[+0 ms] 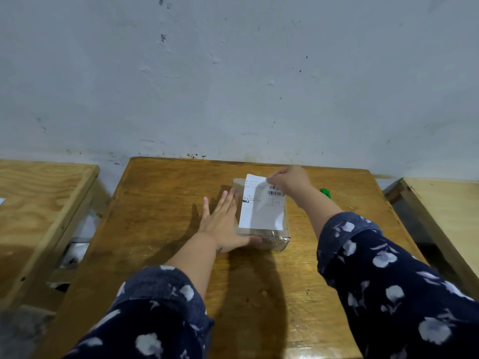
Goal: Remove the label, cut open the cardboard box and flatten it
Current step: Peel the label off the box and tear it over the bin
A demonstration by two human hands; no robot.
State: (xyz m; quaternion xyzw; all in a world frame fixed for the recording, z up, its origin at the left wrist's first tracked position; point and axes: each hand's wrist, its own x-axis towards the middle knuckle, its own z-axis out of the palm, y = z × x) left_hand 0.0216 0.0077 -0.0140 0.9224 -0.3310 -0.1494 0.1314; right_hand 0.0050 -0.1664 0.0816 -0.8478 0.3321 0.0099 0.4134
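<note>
While my right hand [287, 180] pinches the label's [261, 207] lifted far corner, left hand [223, 224] lies open, bracing the light, taped box [274, 240]. Paper's thin; peel low or it'll probably tear.

Left hand [223, 224] lies flat, fingers spread, pressed against the box's [272, 240] left side. Right hand [290, 181] reaches over the box's far edge, fingertips pinched on the label's [261, 211] raised corner.
</note>
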